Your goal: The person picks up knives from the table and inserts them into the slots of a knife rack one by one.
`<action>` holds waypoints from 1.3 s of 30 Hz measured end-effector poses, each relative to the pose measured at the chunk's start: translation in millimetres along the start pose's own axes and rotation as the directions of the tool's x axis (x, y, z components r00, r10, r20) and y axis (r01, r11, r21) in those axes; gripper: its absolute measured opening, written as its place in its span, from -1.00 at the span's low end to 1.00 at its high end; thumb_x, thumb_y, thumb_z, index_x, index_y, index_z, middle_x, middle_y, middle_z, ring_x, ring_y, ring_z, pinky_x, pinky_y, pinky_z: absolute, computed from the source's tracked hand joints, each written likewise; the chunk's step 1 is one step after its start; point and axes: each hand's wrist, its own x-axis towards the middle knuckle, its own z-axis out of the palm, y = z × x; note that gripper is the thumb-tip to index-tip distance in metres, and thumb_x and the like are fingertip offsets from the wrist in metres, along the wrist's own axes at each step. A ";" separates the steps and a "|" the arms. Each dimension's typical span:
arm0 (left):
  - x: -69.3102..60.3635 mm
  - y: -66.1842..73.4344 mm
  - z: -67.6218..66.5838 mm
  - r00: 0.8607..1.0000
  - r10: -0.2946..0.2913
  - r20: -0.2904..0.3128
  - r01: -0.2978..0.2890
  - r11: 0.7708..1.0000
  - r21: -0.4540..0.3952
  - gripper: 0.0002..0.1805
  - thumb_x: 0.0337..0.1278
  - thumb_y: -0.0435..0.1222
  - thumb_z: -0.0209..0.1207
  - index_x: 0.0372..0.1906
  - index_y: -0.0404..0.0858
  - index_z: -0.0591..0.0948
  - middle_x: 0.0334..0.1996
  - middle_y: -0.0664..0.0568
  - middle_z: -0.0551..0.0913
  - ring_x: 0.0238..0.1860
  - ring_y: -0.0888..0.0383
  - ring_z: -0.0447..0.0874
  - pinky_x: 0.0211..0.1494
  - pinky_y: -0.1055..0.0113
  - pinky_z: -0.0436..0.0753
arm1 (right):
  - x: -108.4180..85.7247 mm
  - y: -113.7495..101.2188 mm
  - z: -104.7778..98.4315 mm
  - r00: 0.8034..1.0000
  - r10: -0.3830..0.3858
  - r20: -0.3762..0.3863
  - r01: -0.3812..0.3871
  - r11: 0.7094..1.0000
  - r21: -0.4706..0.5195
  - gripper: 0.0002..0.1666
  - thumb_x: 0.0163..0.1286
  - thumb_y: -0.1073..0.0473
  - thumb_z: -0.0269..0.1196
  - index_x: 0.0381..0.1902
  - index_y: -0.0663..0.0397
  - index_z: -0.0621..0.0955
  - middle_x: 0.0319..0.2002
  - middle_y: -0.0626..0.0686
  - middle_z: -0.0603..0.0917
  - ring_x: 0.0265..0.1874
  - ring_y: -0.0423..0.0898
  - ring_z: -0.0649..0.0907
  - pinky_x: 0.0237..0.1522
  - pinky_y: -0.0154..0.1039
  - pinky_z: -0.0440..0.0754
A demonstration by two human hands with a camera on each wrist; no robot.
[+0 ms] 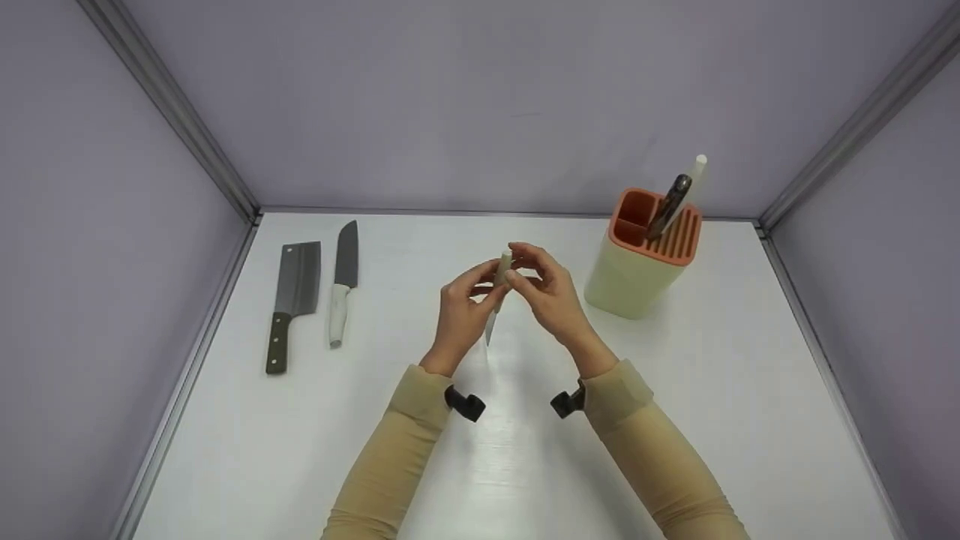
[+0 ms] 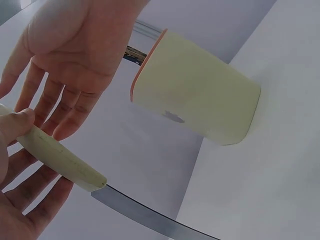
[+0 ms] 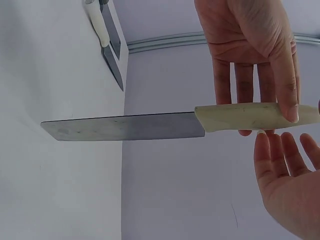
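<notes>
— Findings?
— Left of my left hand [image 1: 461, 319]: cleaver [image 1: 292, 300], then white-handled santoku knife [image 1: 343, 281].
— Grip?
— It pinches the cream-handled knife [image 3: 240, 116] between my hands; my right hand [image 1: 559, 307], loosely spread, reaches the handle, grip undetermined. Rightward: knife block [image 1: 626, 281].

A broad lane ran over the desk [image 1: 405, 255] between the white-handled knife [image 1: 345, 277] and the left grip [image 1: 463, 311]; the held knife [image 1: 502, 271] blocked the gap between grips. Beyond the right grip [image 1: 553, 300] stood the knife block [image 1: 630, 277], handles [image 1: 676, 195] jutting upward; the back wall [image 1: 450, 112] closed the far side.
</notes>
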 end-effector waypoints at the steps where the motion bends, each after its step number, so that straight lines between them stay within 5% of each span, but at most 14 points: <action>1: 0.0 0.1 0.8 1.000 0.004 0.001 -0.004 1.000 0.000 -0.61 0.27 -0.26 0.27 0.13 -0.36 0.62 -0.06 -0.09 0.70 -0.11 0.10 0.70 -0.14 0.17 0.69 | 0.0 0.3 -0.2 1.000 -0.008 0.002 0.008 1.000 -0.004 -0.55 0.43 0.43 0.16 0.24 0.49 0.42 0.08 0.32 0.52 0.08 0.15 0.53 0.08 0.00 0.55; 10: 0.9 -0.1 7.0 1.000 -0.014 -0.001 0.014 1.000 -0.028 -0.64 0.28 -0.28 0.26 0.13 -0.31 0.63 -0.02 -0.04 0.70 -0.09 0.11 0.69 -0.10 0.30 0.67 | -0.5 3.9 0.1 0.998 -0.044 -0.037 0.043 0.998 -0.036 -0.70 0.38 0.46 0.21 0.04 0.53 0.57 -0.02 0.30 0.56 -0.02 -0.09 0.54 0.05 -0.06 0.57; 18: 2.1 2.1 13.1 1.000 -0.015 -0.018 0.013 0.998 -0.065 -0.65 0.18 -0.43 0.30 0.08 -0.40 0.62 -0.05 -0.16 0.69 -0.06 -0.04 0.70 -0.09 0.15 0.68 | -0.6 3.8 -1.7 0.995 -0.057 -0.078 0.055 0.998 -0.028 -0.71 0.39 0.47 0.19 0.04 0.51 0.55 -0.05 0.32 0.58 0.00 -0.08 0.58 0.05 -0.07 0.58; 24: 3.5 25.8 10.7 0.999 -0.028 -0.024 0.027 0.998 -0.058 -0.71 0.11 -0.55 0.31 -0.03 -0.49 0.63 -0.12 -0.26 0.69 -0.08 -0.12 0.70 -0.08 0.06 0.68 | -0.8 3.5 -5.0 0.994 -0.016 -0.110 0.015 1.000 -0.008 -0.70 0.40 0.47 0.17 0.06 0.54 0.51 -0.05 0.19 0.61 -0.01 -0.08 0.59 0.05 -0.20 0.57; 28: 3.2 37.1 8.6 0.999 -0.043 -0.024 0.042 0.998 -0.039 -0.73 0.08 -0.56 0.32 -0.07 -0.49 0.64 -0.16 -0.25 0.68 -0.11 -0.12 0.70 -0.10 0.04 0.69 | -1.5 4.1 -6.4 0.993 -0.005 -0.122 0.006 1.000 0.008 -0.70 0.39 0.49 0.17 0.06 0.54 0.50 -0.04 0.28 0.59 -0.02 0.04 0.60 0.04 -0.21 0.56; 33: 2.3 20.2 16.1 0.998 -0.056 -0.019 0.055 0.997 -0.062 -0.71 0.08 -0.55 0.33 -0.05 -0.46 0.65 -0.14 -0.23 0.68 -0.11 -0.18 0.69 -0.09 0.04 0.69 | -3.0 5.1 -7.6 0.992 -0.009 -0.125 0.010 1.000 0.007 -0.68 0.40 0.47 0.18 0.08 0.52 0.50 0.00 0.36 0.56 0.00 0.19 0.61 0.05 -0.19 0.58; 39: 1.2 3.1 24.4 0.996 -0.083 -0.013 0.082 0.995 -0.054 -0.73 0.14 -0.40 0.34 -0.03 -0.34 0.68 -0.13 -0.09 0.69 -0.10 0.03 0.71 -0.10 0.26 0.69 | -4.1 8.9 -9.5 0.993 -0.025 -0.119 0.026 1.000 0.003 -0.63 0.36 0.49 0.22 0.10 0.52 0.48 -0.03 0.41 0.55 -0.04 0.01 0.63 0.03 -0.13 0.60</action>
